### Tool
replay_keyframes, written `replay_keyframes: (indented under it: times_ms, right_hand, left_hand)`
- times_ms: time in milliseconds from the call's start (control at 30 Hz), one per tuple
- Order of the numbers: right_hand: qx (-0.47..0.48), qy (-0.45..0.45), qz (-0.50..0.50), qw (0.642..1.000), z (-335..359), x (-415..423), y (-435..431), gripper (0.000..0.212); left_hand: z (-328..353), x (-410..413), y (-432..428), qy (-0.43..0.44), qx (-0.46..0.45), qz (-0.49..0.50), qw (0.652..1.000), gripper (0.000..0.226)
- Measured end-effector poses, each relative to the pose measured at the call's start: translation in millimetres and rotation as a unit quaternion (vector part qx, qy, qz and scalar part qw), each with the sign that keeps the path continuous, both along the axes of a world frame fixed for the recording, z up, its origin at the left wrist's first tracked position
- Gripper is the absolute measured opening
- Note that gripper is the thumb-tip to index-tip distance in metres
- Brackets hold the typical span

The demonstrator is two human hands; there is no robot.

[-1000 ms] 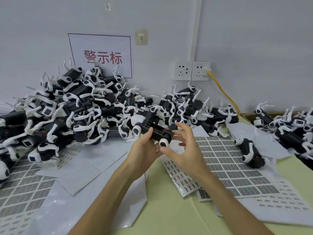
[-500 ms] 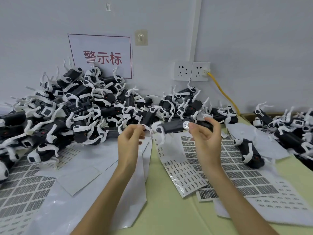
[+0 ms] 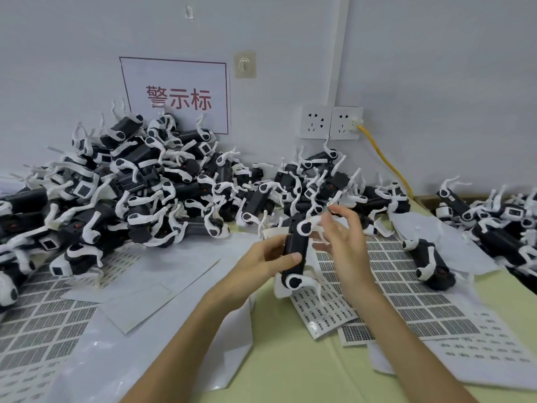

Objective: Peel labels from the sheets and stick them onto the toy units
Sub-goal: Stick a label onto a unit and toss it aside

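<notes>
1. The black-bodied plastic toy unit with white legs point(image 3: 295, 248) is held roughly upright over the pale green worktop point(image 3: 290, 367). The left hand point(image 3: 261, 263) grips its body, with fingers and thumb curled round it.
2. The right hand point(image 3: 345, 245) is just right of the unit, its fingers spread and relaxed, with the tips by the upper white leg. Blur hides whether a label sits on a fingertip.
3. To do this step well, I judge: keep the left grip firm, turn a flat black face towards the right hand, then press the label down from one edge.
4. Below and right of the unit lie white sheets of grey printed labels point(image 3: 406, 286); the print is too small to read.
5. Behind and left of the unit is a heap of similar toy units point(image 3: 145, 193). A single toy unit point(image 3: 430, 263) lies to its right.
6. On the wall behind the unit, a white paper sign point(image 3: 177, 97) reads "警示标" in red. No brand is visible.
</notes>
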State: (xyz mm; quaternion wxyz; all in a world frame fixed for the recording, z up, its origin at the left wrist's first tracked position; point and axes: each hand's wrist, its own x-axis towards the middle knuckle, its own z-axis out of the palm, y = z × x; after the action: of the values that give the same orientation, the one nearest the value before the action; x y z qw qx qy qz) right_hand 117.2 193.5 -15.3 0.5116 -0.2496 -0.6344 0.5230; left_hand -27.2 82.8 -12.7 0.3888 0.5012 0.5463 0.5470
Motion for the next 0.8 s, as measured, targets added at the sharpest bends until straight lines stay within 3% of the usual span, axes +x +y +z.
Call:
replay_keyframes:
  times_ms: [233,400,800]
  right_hand:
    - [0.003,0.001,-0.006,1.0,3,6,3,0.009]
    - [0.028,-0.044,0.086,0.995,5,1,-7,0.013]
    - [0.077,-0.093,0.064,0.991,4,-2,-11,0.009]
  left_hand:
    - [-1,-5,3,-0.05,0.043,0.108,0.992,0.022]
    - [-1,-5,4,-0.033,0.058,0.139,0.988,0.023]
    - [-5,-3,6,0.01,0.083,0.131,0.988,0.039]
